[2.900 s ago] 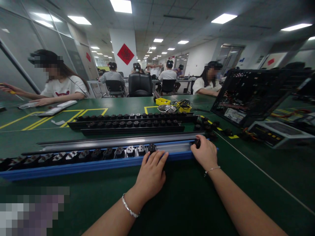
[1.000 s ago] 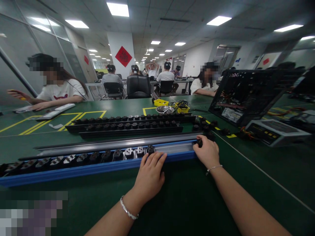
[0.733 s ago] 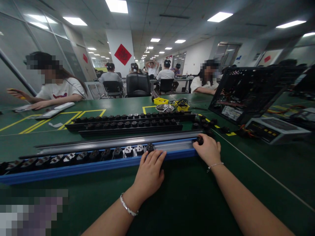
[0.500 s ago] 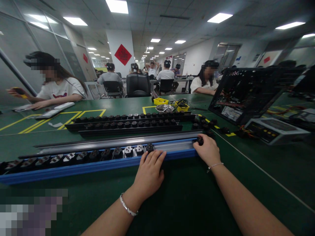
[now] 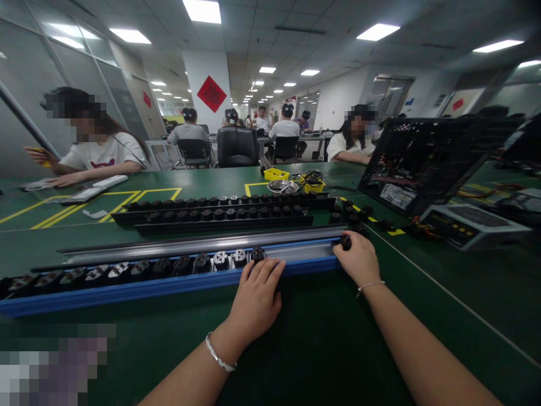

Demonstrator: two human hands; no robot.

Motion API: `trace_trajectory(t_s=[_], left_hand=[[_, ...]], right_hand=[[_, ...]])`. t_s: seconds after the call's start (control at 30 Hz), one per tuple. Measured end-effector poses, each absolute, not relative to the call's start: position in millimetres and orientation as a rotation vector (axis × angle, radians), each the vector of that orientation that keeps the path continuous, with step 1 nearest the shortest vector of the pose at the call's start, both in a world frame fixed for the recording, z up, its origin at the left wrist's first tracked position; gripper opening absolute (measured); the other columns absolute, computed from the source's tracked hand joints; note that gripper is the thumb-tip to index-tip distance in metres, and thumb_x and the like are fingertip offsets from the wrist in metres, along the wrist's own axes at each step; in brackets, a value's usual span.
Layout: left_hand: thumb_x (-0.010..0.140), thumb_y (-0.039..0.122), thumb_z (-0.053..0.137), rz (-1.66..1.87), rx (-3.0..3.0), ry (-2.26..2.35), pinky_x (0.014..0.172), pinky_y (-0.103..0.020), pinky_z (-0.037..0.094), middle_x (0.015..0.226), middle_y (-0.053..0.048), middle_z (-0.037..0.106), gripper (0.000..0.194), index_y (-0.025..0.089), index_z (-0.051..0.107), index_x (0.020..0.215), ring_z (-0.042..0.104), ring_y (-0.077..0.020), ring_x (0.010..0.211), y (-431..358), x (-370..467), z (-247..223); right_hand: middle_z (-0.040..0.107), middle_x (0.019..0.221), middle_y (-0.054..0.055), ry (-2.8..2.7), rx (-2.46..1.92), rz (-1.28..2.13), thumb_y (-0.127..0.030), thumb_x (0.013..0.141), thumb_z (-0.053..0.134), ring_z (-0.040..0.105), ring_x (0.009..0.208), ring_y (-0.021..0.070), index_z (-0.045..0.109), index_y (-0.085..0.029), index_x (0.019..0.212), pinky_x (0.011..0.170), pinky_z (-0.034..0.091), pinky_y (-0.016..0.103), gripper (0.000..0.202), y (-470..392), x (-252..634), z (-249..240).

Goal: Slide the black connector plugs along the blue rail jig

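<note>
A long blue channel (image 5: 169,291) lies across the table in front of me. Black and white socket modules (image 5: 162,267) stand in a row in its left and middle part. My left hand (image 5: 258,287) rests on the channel's near wall, fingers spread, its fingertips by the last black module (image 5: 257,254) of the row. At the right end, my right hand (image 5: 358,256) is closed round a small black round module (image 5: 345,242), partly hidden by the fingers. Bare channel floor (image 5: 304,251) shows between the two hands.
Behind the channel lie a grey metal rail (image 5: 203,246) and two black strips (image 5: 228,224) filled with modules. Loose black modules (image 5: 355,211) are scattered right of them. Farther right stand an opened computer case (image 5: 422,163) and a power supply (image 5: 473,223). Co-workers sit across and left.
My right hand and the black module in it have shifted very slightly right. My left hand stays in place. The co-worker at left has moved a hand holding a yellow-and-black object.
</note>
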State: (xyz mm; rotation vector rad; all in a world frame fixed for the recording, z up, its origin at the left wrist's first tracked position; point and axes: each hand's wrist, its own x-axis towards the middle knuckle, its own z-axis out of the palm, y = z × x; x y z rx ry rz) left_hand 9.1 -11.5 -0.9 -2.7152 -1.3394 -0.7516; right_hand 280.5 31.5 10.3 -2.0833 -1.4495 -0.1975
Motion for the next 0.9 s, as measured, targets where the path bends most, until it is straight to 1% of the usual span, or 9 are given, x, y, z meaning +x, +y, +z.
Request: trace_trajectory(t_s=[0.1,0.17,0.3,0.57,0.77,0.9], left_hand=[[0.078,0.017,0.049,-0.758,-2.717,-1.327,0.109,-0.047,0.023,0.136,-0.005,0.047,0.062,0.025,0.034,0.137,0.039,-0.0223,0.126,-11.8,9.0,-0.8],[0.078,0.017,0.049,-0.752,-2.717,-1.333,0.109,-0.047,0.023,0.136,-0.005,0.047,0.062,0.026,0.034,0.137,0.039,-0.0221,0.126,-11.9,9.0,-0.8],[0.078,0.017,0.05,-0.732,-2.696,-1.335,0.109,-0.045,0.024,0.135,-0.004,0.047,0.062,0.026,0.033,0.137,0.039,-0.0214,0.126,-11.9,9.0,-0.8],[0.078,0.016,0.048,-0.752,-2.728,-1.347,0.11,-0.046,0.022,0.136,-0.004,0.046,0.062,0.026,0.033,0.137,0.038,-0.0215,0.126,-12.1,8.8,0.5],[0.077,0.015,0.049,-0.772,-2.714,-1.324,0.108,-0.047,0.024,0.135,-0.006,0.048,0.063,0.025,0.034,0.137,0.04,-0.0228,0.125,-11.9,9.0,-0.9],[0.077,0.016,0.049,-0.754,-2.706,-1.331,0.109,-0.047,0.024,0.135,-0.005,0.047,0.063,0.026,0.034,0.137,0.04,-0.0224,0.125,-11.5,8.9,-1.4]], right_hand=[[0.061,0.106,0.009,-1.426,-2.115,-0.14,-0.031,0.073,0.047,0.053,0.1,0.0261,0.054,-0.018,0.114,0.084,0.042,0.038,0.043,29.8,279.2,12.7],[0.061,0.106,0.009,-1.415,-2.128,-0.119,-0.031,0.074,0.047,0.054,0.099,0.0265,0.053,-0.019,0.115,0.082,0.043,0.038,0.043,28.8,278.4,14.3],[0.061,0.104,0.009,-1.424,-2.116,-0.128,-0.03,0.074,0.047,0.054,0.098,0.0256,0.052,-0.02,0.116,0.081,0.043,0.037,0.043,28.4,278.4,14.8],[0.06,0.108,0.008,-1.405,-2.125,-0.094,-0.029,0.074,0.046,0.055,0.097,0.0245,0.051,-0.02,0.117,0.078,0.044,0.035,0.044,28.3,280.6,16.1],[0.061,0.107,0.009,-1.381,-2.078,-0.116,-0.026,0.073,0.047,0.056,0.097,0.0236,0.053,-0.019,0.116,0.08,0.044,0.034,0.043,28.3,282.3,15.5],[0.06,0.108,0.008,-1.359,-2.059,-0.107,-0.025,0.073,0.047,0.056,0.097,0.0233,0.053,-0.02,0.115,0.081,0.044,0.034,0.043,28.7,284.0,14.2]])
